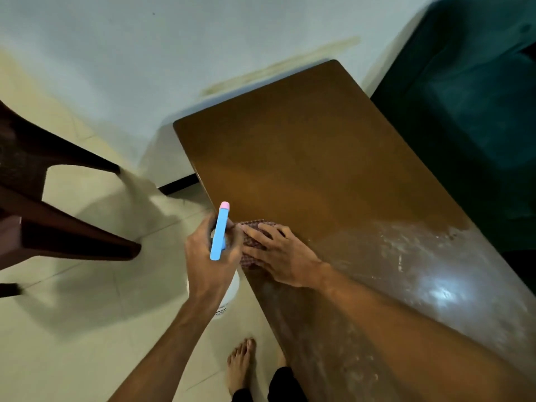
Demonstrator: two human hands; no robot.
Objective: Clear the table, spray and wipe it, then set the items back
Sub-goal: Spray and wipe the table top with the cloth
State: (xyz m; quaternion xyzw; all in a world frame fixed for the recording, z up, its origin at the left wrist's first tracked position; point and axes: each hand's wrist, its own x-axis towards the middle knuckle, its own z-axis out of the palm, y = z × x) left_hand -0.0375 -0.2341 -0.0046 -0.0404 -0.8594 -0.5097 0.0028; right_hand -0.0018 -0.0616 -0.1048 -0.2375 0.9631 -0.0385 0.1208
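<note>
Pale floor tiles (87, 314) and a white wall surround the brown wooden counter (304, 158); a dark chair (58, 227) stands to its left and a green sofa (464, 126) runs along its right side.

Your right hand (278, 253) lies flat on the checked cloth (250, 260), fingers straight and spread, pressing it onto the counter close to the left edge; this grip is open, not curled round the fabric. Your left hand (208, 256) has its grip closed round the spray bottle (219, 236), held just beside the counter edge and next to the cloth; the blue head with its pink tip points up, and the white body hangs below the hand, over the floor.

A wet, streaky sheen (406, 250) covers the near part of the counter; the far part looks matt and probably dry; wiping is therefore judged to be the step in hand.

Procedure:
- Press with the whole palm, so that the cloth does not bunch under the fingers.
- Work in overlapping strokes from the streaked zone toward the far end; leave no band untouched.
- Hold the bottle off the surface and out of the stroke path; spray the far part if it proves dry.
- Take care at the left edge; the cloth could slide off there.
- Mind drips; your bare foot (240, 364) stands on the tiles beside the counter.
</note>
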